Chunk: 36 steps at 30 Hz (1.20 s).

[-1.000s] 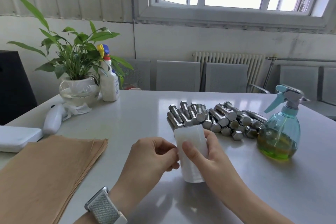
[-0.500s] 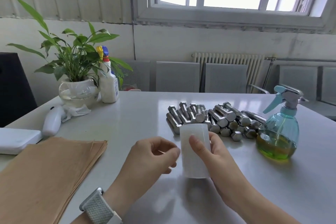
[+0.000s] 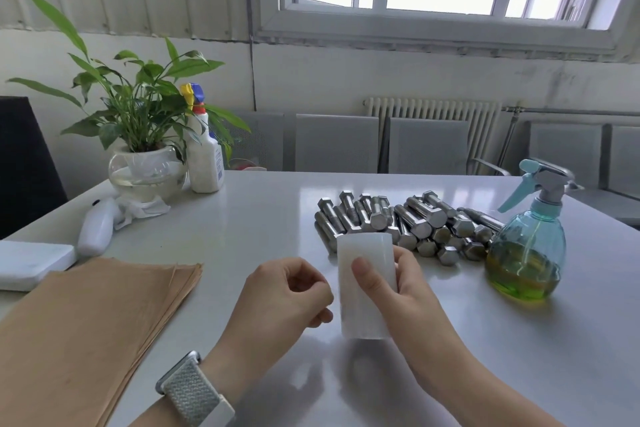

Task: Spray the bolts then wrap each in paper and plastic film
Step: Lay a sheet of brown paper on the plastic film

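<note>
Steel bolts (image 3: 405, 225) lie bare in a heap while both hands work at the roll of plastic film (image 3: 367, 288).

By my reading the task is barely begun: no bolt shows paper or film on it, the brown paper stack (image 3: 86, 329) lies flat at the left of the surface (image 3: 263, 218), and whether any spraying is done I cannot tell. The right hand (image 3: 391, 291) grips the upright roll just in front of the heap, thumb across its face; the left hand (image 3: 287, 298) has its fingers (image 3: 313, 282) curled and pinched beside the roll, seemingly on a loose film edge too thin to make out. Counted: one roll, one paper stack, one blue-green spray bottle (image 3: 526, 253) with yellow-green liquid just right of the bolts, and roughly twenty bolts, overlapped too much for an exact count.
</note>
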Available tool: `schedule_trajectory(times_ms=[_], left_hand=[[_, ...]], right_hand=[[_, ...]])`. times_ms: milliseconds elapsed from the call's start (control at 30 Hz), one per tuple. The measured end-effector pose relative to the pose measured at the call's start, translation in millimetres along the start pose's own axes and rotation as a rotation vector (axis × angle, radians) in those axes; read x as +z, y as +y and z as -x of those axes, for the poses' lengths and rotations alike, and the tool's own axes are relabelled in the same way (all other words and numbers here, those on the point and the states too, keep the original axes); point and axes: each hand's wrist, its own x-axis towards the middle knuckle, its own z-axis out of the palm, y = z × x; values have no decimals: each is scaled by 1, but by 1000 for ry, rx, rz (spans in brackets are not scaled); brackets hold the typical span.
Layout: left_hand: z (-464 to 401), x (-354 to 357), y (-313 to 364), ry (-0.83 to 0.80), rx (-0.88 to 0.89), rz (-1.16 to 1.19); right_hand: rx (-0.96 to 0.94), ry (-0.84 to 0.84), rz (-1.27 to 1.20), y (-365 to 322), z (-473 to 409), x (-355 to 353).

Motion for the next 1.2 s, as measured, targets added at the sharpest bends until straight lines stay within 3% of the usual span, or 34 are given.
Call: schedule_trajectory(times_ms=[100, 200, 367, 533, 800, 900, 1200], left_hand=[[3, 0, 2, -33, 2, 38], [9, 4, 2, -94, 95, -130], [4, 5, -1, -50, 93, -127], [5, 5, -1, -34, 138, -150], [-4, -1, -3, -93, -79, 266], [-6, -8, -2, -43, -124, 386], [8, 8, 3, -58, 119, -123]], right_hand=[[16, 11, -15, 0, -1, -2], [-22, 24, 55, 2, -2, 1], [-85, 38, 181, 5, -1, 1], [-63, 31, 123, 0, 0, 3], [167, 5, -96, -5, -1, -1], [221, -22, -192, -9, -3, -6], [156, 32, -91, -5, -2, -2]])
